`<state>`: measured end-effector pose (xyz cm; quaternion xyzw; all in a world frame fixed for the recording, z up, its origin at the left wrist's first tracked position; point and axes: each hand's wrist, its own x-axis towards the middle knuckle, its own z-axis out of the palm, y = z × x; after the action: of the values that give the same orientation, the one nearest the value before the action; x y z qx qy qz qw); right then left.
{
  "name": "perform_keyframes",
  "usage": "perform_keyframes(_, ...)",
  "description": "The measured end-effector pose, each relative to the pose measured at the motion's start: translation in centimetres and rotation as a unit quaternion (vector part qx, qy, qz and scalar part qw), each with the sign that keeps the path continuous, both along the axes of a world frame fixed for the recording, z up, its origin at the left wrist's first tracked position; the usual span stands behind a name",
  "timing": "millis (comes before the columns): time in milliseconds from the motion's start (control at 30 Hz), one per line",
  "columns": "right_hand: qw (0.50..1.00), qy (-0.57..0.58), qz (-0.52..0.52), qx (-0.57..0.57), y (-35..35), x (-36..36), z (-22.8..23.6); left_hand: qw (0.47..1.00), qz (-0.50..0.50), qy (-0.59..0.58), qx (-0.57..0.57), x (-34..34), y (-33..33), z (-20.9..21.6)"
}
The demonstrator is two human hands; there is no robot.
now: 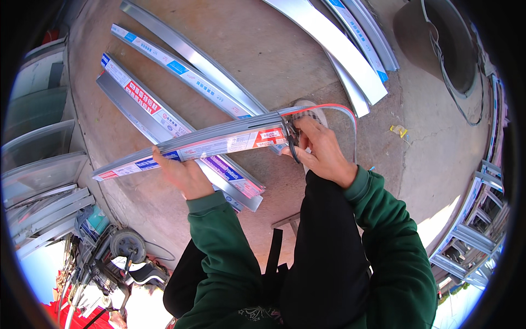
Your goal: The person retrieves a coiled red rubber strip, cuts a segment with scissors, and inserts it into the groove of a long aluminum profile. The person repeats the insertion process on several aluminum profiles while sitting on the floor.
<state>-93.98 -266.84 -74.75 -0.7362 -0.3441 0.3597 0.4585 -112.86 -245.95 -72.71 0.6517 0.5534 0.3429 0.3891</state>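
A long aluminium profile (213,145) with printed film along its side lies slantwise across the space before me. My left hand (189,176) grips it left of its middle, thumb on the near face. At the profile's right end, my right hand (324,147) is closed on black-handled scissors (291,141), whose blades are mostly hidden by the fingers. A thin red and grey strip (352,122) arches from that end over the right hand and hangs down beyond the wrist. A checked shoe (307,114) shows behind the right hand.
Several profiles (181,68) lie on the concrete floor at left, and more profiles (323,41) at the far right. A large grey bucket (438,46) with a cable stands there. Stacked panels (41,142) and a wheel (127,245) are left; metal frames (471,230) line the right.
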Motion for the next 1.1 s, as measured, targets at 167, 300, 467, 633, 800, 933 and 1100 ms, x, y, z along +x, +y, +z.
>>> perform_keyframes(167, 0.999, -0.033, -0.006, -0.001, -0.2, 0.1, 0.1, 0.942, 0.18, -0.227, -0.169, 0.9, 0.0, 0.1)
perform_keyframes(300, 1.0, -0.016, -0.022, 0.008, -0.4, -0.6, -0.4, 0.945, 0.169, -0.225, -0.164, 1.4, -0.3, 0.2)
perform_keyframes(467, 0.998, -0.031, -0.051, -0.006, -0.9, -0.8, -1.6, 0.957, 0.143, -0.199, -0.154, 0.6, -0.2, -0.1)
perform_keyframes(633, 0.99, -0.056, -0.064, -0.113, -0.7, 0.0, -3.2, 0.977, 0.1, -0.134, -0.133, -0.8, 0.3, -0.5)
perform_keyframes(800, 0.99, -0.071, -0.064, -0.109, -2.5, -0.3, -3.9, 0.986, 0.079, -0.06, -0.133, -2.0, 0.4, -0.9)
perform_keyframes(933, 0.981, -0.139, -0.052, -0.125, -3.5, -0.3, -4.0, 0.997, -0.036, 0.074, -0.014, -2.5, 0.3, -1.7)
perform_keyframes(1100, 0.987, -0.135, -0.077, -0.049, -7.2, 2.3, -3.3, 0.973, -0.099, 0.192, 0.08, -3.4, 0.2, -1.2)
